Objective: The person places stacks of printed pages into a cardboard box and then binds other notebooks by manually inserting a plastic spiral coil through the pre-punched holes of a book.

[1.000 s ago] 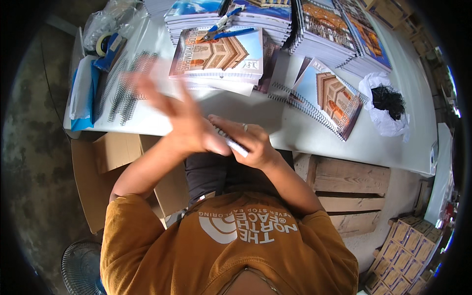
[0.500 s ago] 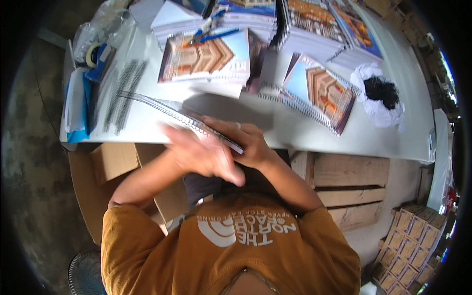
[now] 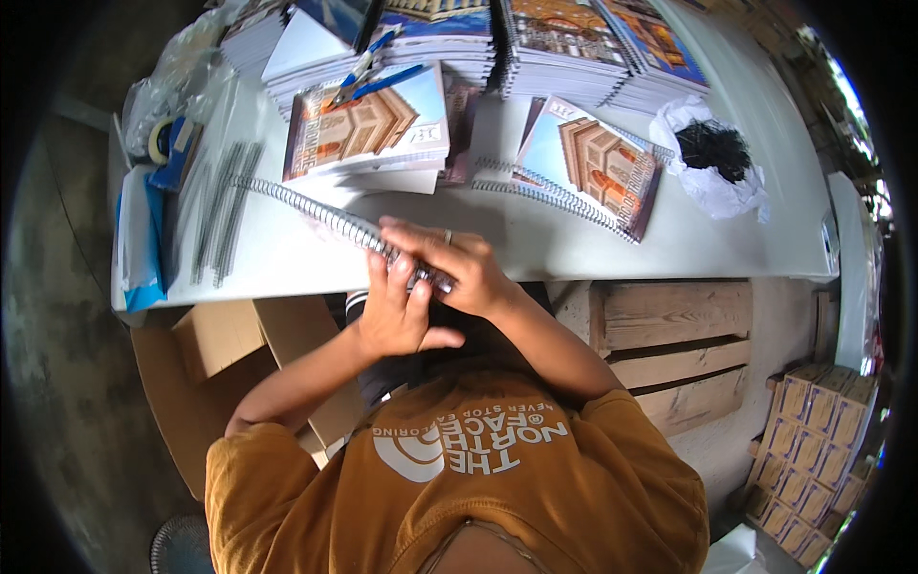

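A spiral-bound notebook [image 3: 320,212] stands on edge at the table's front, its silver coil turned up toward me. My right hand [image 3: 470,273] grips its near end, fingers along the far side. My left hand [image 3: 397,311] has its fingers apart and stretched out, fingertips touching the coil near that end; its thumb points right. Beyond the notebook lies a stack of printed covers and pages [image 3: 368,124] with blue-handled pliers [image 3: 359,72] and a blue pen [image 3: 387,82] on top. To the right, coil-bound notebooks [image 3: 593,163] with a building on the cover lie overlapping.
Loose metal coils [image 3: 225,215] lie at the left, near a tape dispenser [image 3: 172,148] and a blue-and-white packet [image 3: 142,234]. Black wire pieces [image 3: 712,148] sit on white paper at the right. Notebook stacks [image 3: 564,48] line the back. Below are an open cardboard box [image 3: 282,335] and a wooden pallet [image 3: 669,320].
My left hand, blurred in motion before, now rests its fingertips on the coil. The notebook's coil has turned more toward me. My right hand keeps its grip; the whole view has shifted slightly.
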Motion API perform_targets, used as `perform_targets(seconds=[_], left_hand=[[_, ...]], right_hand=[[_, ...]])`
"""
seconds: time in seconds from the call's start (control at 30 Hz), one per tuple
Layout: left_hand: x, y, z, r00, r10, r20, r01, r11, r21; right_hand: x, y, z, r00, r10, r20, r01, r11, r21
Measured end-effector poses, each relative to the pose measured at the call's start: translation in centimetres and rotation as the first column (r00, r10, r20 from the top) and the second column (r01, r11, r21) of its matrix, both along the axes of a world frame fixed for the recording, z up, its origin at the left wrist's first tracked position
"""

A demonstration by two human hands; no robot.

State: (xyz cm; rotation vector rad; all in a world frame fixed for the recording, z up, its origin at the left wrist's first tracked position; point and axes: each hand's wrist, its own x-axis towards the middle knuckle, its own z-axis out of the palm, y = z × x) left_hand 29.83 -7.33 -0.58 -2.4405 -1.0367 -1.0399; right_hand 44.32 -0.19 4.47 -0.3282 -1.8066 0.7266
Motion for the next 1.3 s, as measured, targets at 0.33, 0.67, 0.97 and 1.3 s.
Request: perform_targets(seconds=[0.33, 0.67, 0.97, 1.3], left_hand=[[3.6, -0.9, 15.5, 0.939, -0.255, 0.231, 0.339, 0.803, -0.490], [5.2, 4.7, 11.1, 0.544, 0.417, 0.728, 0.708, 0.237, -0.665], [5.3, 6.1, 6.9, 0.334, 0.509, 0.793, 0.824, 0.250, -0.508], [4.2, 6.5, 7.4, 0.343, 0.529, 0.776, 0.813, 0.247, -0.527]], right_hand=[[2.1, -3.5, 4.6, 0.994, 0.043, -0.104, -0.022, 0.980, 0.196], [8.6, -2.2, 6.5, 0.946, -0.167, 0.278, 0.302, 0.768, -0.564], [7.8, -1.3, 4.1, 0.901, -0.335, 0.274, 0.433, 0.696, -0.573], [6.8, -1.5, 4.7, 0.881, -0.332, 0.336, 0.463, 0.748, -0.475]])
